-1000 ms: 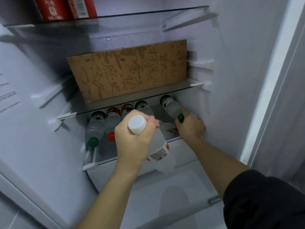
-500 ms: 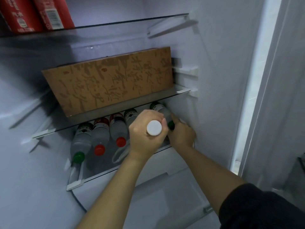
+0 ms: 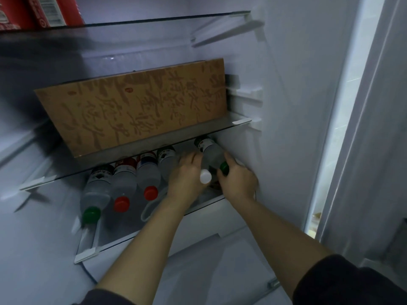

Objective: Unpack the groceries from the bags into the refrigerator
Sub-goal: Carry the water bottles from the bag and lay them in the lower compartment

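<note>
Inside the open refrigerator, several clear water bottles lie side by side on the lower glass shelf (image 3: 88, 253), caps toward me. My left hand (image 3: 186, 175) is shut on a white-capped bottle (image 3: 205, 176), pushed in among the row; its body is mostly hidden by the hand. My right hand (image 3: 239, 180) grips the rightmost bottle (image 3: 211, 151) near its green cap, close to the right wall. To the left lie a green-capped bottle (image 3: 94, 194) and two red-capped bottles (image 3: 123, 190).
A brown cardboard box (image 3: 136, 106) with printed characters fills the shelf above. Red cartons (image 3: 44, 9) stand on the top glass shelf. A white drawer (image 3: 211, 225) sits under the bottle shelf. The refrigerator's right wall and door frame (image 3: 343, 106) are close by.
My left hand has carried the white-capped bottle from in front of the shelf down and in between the lying bottles. My right hand stays on the green-capped bottle at the right.
</note>
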